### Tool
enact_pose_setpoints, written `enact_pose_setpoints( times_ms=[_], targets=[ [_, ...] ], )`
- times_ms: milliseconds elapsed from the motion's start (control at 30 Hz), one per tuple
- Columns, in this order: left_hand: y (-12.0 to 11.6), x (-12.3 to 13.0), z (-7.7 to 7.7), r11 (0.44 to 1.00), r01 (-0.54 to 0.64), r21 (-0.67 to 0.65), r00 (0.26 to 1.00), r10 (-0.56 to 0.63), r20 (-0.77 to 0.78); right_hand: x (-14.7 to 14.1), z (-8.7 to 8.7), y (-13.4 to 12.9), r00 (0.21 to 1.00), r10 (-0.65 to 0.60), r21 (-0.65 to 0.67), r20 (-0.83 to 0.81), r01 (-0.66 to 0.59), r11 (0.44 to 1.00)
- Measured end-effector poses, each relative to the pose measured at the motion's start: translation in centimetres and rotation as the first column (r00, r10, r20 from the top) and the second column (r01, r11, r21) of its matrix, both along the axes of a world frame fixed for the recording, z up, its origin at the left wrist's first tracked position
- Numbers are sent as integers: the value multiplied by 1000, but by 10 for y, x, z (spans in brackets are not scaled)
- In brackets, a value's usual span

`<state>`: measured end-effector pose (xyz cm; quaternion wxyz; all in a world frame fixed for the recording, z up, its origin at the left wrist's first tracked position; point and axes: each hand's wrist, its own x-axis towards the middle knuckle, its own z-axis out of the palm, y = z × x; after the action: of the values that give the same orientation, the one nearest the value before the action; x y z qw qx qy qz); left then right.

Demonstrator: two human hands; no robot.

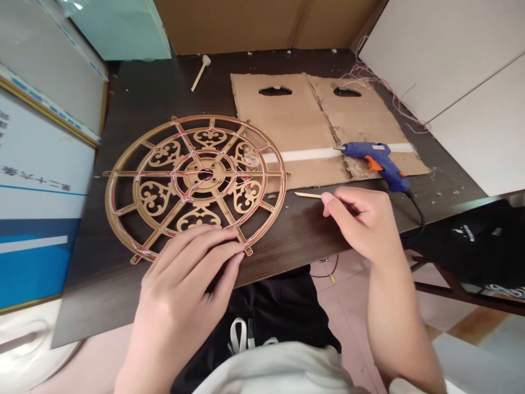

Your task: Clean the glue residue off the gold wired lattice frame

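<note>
Two bare hands at the table (279,241). Left hand (184,273) lies over the near rim of the round tan frame (220,173), fingers close together, thumb tucked beside them; it covers part of that rim, and whether it grips or only rests cannot be told. Frame lies flat, left of centre, its right side overlapping the cardboard (283,120), whose near left corner is partly obscured. Red and white wires (208,173) run along spokes and rings; too fine to trace singly. Right hand (363,219) pinches a thin stick (307,195) between thumb and finger, pointed end out toward the frame, rear end hidden by the hand. Glue gun (371,156) rests on the cardboard, nozzle leftward; its cord (419,210) drops from clear sight near the table edge.
</note>
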<state>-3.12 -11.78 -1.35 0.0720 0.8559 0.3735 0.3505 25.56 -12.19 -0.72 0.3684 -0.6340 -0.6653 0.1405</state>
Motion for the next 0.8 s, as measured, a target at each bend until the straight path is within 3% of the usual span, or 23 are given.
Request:
enact_pose_setpoints(
  times_ms=[467, 800],
  targets=[
    [-1, 3, 1, 1000, -29, 7, 999, 29, 14, -1, 1, 0, 1000, 5, -3, 0, -5, 1000],
    [-6, 1, 7, 993, -122, -1, 989, 122, 88, -1, 2, -1, 1000, 2, -10, 0, -2, 1000]
  ],
)
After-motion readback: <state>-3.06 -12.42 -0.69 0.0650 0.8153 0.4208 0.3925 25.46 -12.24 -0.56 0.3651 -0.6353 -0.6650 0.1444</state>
